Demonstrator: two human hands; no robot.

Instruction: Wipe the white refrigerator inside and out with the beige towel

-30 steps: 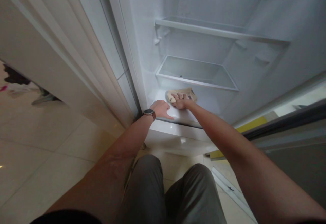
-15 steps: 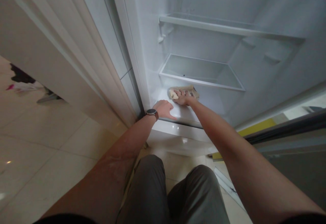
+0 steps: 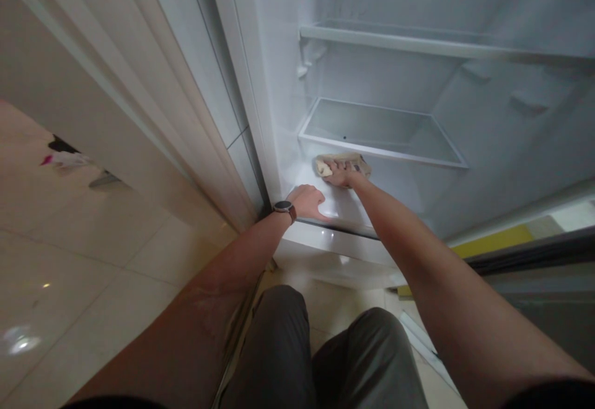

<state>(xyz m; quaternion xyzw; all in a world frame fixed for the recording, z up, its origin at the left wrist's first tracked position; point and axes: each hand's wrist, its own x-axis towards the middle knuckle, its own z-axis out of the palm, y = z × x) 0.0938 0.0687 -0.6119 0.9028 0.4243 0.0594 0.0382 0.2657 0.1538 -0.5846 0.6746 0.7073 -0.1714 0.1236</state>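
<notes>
In the head view, my right hand [image 3: 341,175] presses a beige patterned cloth [image 3: 362,164] against the white bottom of an open refrigerator [image 3: 395,186]. The cloth is bunched under my palm and fingers, just below the front of the low glass shelf [image 3: 381,127]. My left hand [image 3: 309,201], with a watch [image 3: 282,206] on its wrist, rests nearer the front edge of that bottom. Its thumb is spread from the fingers, and nothing shows in it.
A second shelf [image 3: 418,43] spans the refrigerator higher up. The pale wall edge [image 3: 251,149] runs close by my left arm. Something yellow [image 3: 497,241] lies beyond the right side, near the dark door gasket [image 3: 534,251]. Tiled floor [image 3: 83,279] lies to the left.
The view has turned slightly left, so everything appears farther right. My right hand and the cloth sit slightly deeper in; my left hand stays in place.
</notes>
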